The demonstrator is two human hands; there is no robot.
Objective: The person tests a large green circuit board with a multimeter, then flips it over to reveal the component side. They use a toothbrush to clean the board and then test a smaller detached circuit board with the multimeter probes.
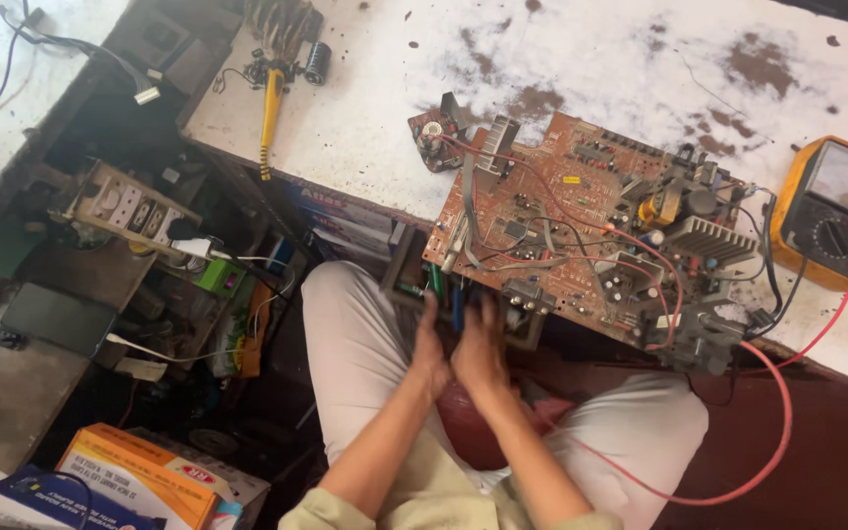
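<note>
Left hand (431, 345) and right hand (480, 345) pressed side by side at open drawer (406, 285) under bench edge, blurred; cannot tell whether either grasps anything. Blue and green tool handles (447, 291) just beyond fingertips. Circuit board (591, 231) directly past hands, overhanging white table (591, 59). Red wire (772, 432) loops right of hands. Yellow multimeter (834, 211) far right. Yellow-handled screwdriver (269, 118) far left.
</note>
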